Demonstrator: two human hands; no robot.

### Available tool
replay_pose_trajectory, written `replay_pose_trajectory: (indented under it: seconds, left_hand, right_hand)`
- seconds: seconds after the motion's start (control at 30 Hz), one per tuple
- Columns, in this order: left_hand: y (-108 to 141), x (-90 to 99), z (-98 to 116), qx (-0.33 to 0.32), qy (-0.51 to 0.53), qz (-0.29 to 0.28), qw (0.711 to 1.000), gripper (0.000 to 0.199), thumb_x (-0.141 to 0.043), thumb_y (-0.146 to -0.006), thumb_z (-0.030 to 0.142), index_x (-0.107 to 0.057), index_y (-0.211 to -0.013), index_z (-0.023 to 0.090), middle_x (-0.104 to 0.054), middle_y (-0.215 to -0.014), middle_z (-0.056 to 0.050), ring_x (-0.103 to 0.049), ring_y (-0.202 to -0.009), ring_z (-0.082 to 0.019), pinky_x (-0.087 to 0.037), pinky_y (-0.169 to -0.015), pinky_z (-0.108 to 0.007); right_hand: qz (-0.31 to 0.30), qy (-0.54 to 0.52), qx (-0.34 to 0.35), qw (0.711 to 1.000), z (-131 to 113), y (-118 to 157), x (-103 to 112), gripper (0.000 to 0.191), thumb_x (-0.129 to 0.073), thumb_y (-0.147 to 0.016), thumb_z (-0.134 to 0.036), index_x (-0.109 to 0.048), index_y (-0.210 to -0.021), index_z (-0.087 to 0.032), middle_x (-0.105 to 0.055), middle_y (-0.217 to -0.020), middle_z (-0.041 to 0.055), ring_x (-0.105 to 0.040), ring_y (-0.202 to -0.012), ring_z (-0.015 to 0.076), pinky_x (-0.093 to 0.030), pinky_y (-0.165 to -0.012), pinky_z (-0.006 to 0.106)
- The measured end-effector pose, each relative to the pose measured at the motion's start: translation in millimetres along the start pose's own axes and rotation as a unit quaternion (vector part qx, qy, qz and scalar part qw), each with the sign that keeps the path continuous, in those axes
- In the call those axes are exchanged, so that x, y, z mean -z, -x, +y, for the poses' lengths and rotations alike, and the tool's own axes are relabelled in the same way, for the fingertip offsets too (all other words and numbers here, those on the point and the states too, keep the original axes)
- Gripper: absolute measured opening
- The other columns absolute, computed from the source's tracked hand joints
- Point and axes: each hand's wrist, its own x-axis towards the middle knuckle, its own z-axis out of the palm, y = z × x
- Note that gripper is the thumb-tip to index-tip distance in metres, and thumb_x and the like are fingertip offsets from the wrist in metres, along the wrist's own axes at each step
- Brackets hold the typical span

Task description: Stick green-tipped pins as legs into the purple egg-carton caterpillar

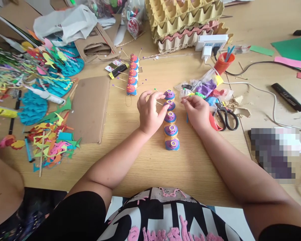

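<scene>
A row of purple-and-blue egg-carton bumps [170,130] with yellow rings and small drawn faces stands upright in front of me. My left hand [152,112] grips its left side near the top, thumb and index fingertips against the upper bumps. A thin pale stick [159,103] shows between those fingers. Just right of the row, my right hand [197,112] is closed in a pinch; what its fingertips hold is too small to make out. Behind my left hand lies a similar red-and-blue row [132,75] with purple-tipped sticks poking out of both sides.
Black-handled scissors [225,117], bagged colored clay [207,87] and a red cup [224,63] are on the right. Egg trays [185,20] stack at the back. Cardboard [90,108], paper scraps [57,145] and glue [46,95] lie left, beside another person's arm [5,187].
</scene>
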Motion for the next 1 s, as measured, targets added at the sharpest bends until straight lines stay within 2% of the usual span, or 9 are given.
replay_pose_trajectory:
  seconds: [0.1, 0.17, 0.3, 0.5, 0.57, 0.7, 0.77, 0.9, 1.0]
  left_hand:
    - [-3, 5.1, 2, -0.012, -0.028, 0.0, 1.0, 0.038, -0.078, -0.094, 0.032, -0.063, -0.128, 0.025, -0.08, -0.118, -0.009, -0.057, -0.134, -0.033, -0.038, -0.123, -0.053]
    - [-8, 10.9, 4, -0.024, -0.053, -0.022, 0.998, 0.044, -0.083, -0.09, 0.031, -0.063, -0.129, 0.025, -0.08, -0.116, -0.008, -0.059, -0.131, -0.034, -0.038, -0.121, -0.053]
    - [-27, 21.2, 10, -0.044, -0.105, -0.101, 0.988, 0.051, -0.087, -0.084, 0.028, -0.065, -0.13, 0.026, -0.079, -0.122, -0.009, -0.061, -0.124, -0.034, -0.041, -0.117, -0.051]
    - [-64, 29.0, 14, -0.089, -0.109, -0.225, 0.964, 0.036, -0.089, -0.082, 0.03, -0.076, -0.115, 0.027, -0.08, -0.114, -0.006, -0.061, -0.12, -0.034, -0.048, -0.109, -0.049]
    - [-71, 36.3, 14, -0.102, -0.111, -0.249, 0.957, 0.031, -0.087, -0.083, 0.03, -0.078, -0.113, 0.027, -0.081, -0.115, -0.005, -0.062, -0.12, -0.034, -0.05, -0.108, -0.049]
    - [-77, 56.7, 14, -0.093, -0.118, -0.312, 0.938, 0.036, -0.081, -0.086, 0.022, -0.077, -0.121, 0.026, -0.08, -0.123, -0.005, -0.069, -0.117, -0.03, -0.054, -0.106, -0.045]
    - [-79, 62.0, 14, -0.073, -0.115, -0.32, 0.938, 0.041, -0.082, -0.084, 0.021, -0.076, -0.124, 0.027, -0.08, -0.125, -0.005, -0.073, -0.114, -0.028, -0.057, -0.105, -0.045]
    - [-78, 52.3, 14, -0.063, -0.082, -0.342, 0.934, 0.044, -0.079, -0.086, 0.019, -0.075, -0.129, 0.027, -0.079, -0.134, -0.005, -0.072, -0.123, -0.028, -0.057, -0.111, -0.044]
    - [-75, 38.6, 12, -0.041, -0.08, -0.361, 0.928, 0.046, -0.078, -0.087, 0.022, -0.074, -0.133, 0.026, -0.077, -0.138, -0.006, -0.073, -0.121, -0.028, -0.059, -0.108, -0.043]
  right_hand:
    - [-0.008, 0.0, -0.008, 1.0, -2, 0, 0, 0.012, -0.07, -0.091, -0.027, -0.071, -0.083, -0.019, -0.072, -0.088, 0.0045, -0.052, -0.07, 0.0133, -0.042, -0.067, 0.03]
    - [-0.012, -0.006, -0.015, 1.0, -2, 0, 0, 0.012, -0.071, -0.091, -0.028, -0.072, -0.083, -0.019, -0.073, -0.087, 0.0045, -0.051, -0.069, 0.0133, -0.041, -0.066, 0.029]
    - [-0.013, -0.021, -0.02, 0.999, -1, -1, 0, 0.013, -0.07, -0.089, -0.03, -0.072, -0.083, -0.019, -0.073, -0.086, 0.0043, -0.05, -0.068, 0.0132, -0.041, -0.064, 0.028]
    - [-0.018, -0.036, -0.021, 0.999, 1, -3, 0, 0.015, -0.07, -0.089, -0.032, -0.072, -0.082, -0.019, -0.071, -0.08, 0.0041, -0.048, -0.066, 0.0133, -0.039, -0.062, 0.029]
    - [-0.02, -0.04, -0.023, 0.999, 1, -3, 0, 0.016, -0.07, -0.089, -0.033, -0.071, -0.081, -0.019, -0.073, -0.083, 0.0046, -0.047, -0.065, 0.0127, -0.038, -0.062, 0.029]
    - [-0.024, -0.054, -0.032, 0.998, -1, -2, 1, 0.016, -0.07, -0.09, -0.033, -0.07, -0.081, -0.019, -0.074, -0.085, 0.0049, -0.045, -0.063, 0.0117, -0.039, -0.062, 0.029]
    - [-0.024, -0.051, -0.032, 0.998, -1, -1, 1, 0.016, -0.07, -0.09, -0.033, -0.07, -0.081, -0.019, -0.072, -0.083, 0.0044, -0.043, -0.062, 0.0115, -0.039, -0.062, 0.03]
    - [-0.02, -0.045, -0.03, 0.998, 0, -1, 1, 0.02, -0.073, -0.09, -0.038, -0.071, -0.083, -0.02, -0.069, -0.078, 0.0034, -0.044, -0.064, 0.0126, -0.037, -0.061, 0.029]
    - [-0.02, -0.047, -0.035, 0.998, 1, -1, 1, 0.024, -0.074, -0.09, -0.042, -0.069, -0.081, -0.02, -0.068, -0.077, 0.0035, -0.045, -0.064, 0.0128, -0.036, -0.06, 0.029]
